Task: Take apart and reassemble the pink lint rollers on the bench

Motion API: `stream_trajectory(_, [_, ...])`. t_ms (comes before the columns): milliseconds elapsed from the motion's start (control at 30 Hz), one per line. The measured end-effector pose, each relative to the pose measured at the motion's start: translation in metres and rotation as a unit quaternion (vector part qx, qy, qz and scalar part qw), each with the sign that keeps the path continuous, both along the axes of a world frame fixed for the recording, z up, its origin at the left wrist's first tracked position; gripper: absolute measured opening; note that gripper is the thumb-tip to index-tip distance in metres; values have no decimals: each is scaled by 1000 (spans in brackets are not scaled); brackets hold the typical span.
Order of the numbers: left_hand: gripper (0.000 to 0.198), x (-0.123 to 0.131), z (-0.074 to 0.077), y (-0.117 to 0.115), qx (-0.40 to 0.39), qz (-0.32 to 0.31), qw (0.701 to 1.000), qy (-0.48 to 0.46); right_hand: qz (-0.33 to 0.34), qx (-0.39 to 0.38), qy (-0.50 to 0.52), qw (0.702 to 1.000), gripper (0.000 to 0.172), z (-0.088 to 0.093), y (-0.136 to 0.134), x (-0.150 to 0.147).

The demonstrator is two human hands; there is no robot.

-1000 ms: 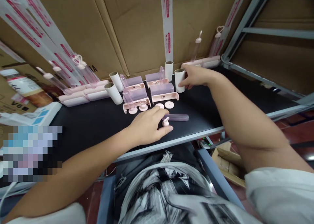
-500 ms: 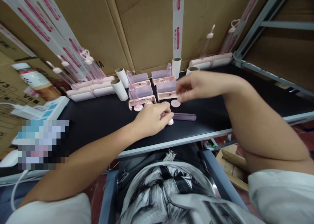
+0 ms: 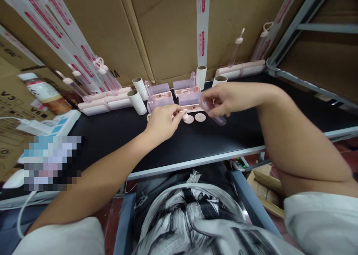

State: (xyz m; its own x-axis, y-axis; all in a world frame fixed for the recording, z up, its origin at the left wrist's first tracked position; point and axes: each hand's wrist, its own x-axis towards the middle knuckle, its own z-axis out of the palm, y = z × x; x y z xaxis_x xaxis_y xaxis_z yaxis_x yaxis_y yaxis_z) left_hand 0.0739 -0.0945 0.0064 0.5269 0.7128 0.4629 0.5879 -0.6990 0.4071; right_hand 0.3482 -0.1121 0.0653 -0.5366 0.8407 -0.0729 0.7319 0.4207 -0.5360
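My left hand [image 3: 163, 124] pinches a small pale pink cap [image 3: 185, 114] with a rounded end between thumb and fingertips, over the front of an open pink case. My right hand [image 3: 220, 100] is closed around a clear pinkish tube [image 3: 219, 119], blurred by motion, which slants down toward me. Between the hands, two flat pink discs lie on the black tabletop, a left disc [image 3: 189, 119] and a right disc [image 3: 200, 117]. Behind them stand open pink cases [image 3: 192, 108] with translucent lids. My left hand covers much of the nearest left case.
White cardboard tubes [image 3: 137, 103] stand around the cases. Capped clear tubes [image 3: 105, 78] rise from pink holders [image 3: 104, 103] at the left and another pink holder [image 3: 240, 69] at the back right. A bottle [image 3: 46, 93] and a power strip [image 3: 65, 122] are at the left. Cardboard [image 3: 167, 35] walls the back.
My right hand has picked up the clear tube that lay near the table's front. My left hand has moved up and away from me with the small pink cap.
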Motion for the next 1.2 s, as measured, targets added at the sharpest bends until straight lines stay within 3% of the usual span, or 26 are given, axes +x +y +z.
stream_trajectory(100, [23, 9, -6, 3, 7, 3, 999, 54, -75, 41, 113, 990, 32, -2, 7, 8])
stream_trajectory(200, [29, 17, -10, 6, 12, 14, 996, 85, -88, 41, 148, 984, 39, -9, 13, 5])
stream_trajectory(433, [27, 21, -14, 12, 21, 1, 994, 108, -68, 40, 73, 994, 36, -11, 16, -5])
stream_trajectory(633, [32, 22, -13, 11, 18, 10, 994, 111, -81, 36, 72, 994, 39, -15, 19, -3])
stream_trajectory(967, [41, 20, -16, 8, 49, 11, 997, 66, -72, 101, 112, 986, 67, -18, 22, 7])
stream_trajectory(1100, [43, 9, -10, 5, 159, -40, 986, -37, -80, 112, 220, 966, 69, -13, 19, 15])
stream_trajectory(1200, [37, -7, 4, 1, 247, -29, 960, -125, -123, 189, 359, 906, 58, -8, 25, 22])
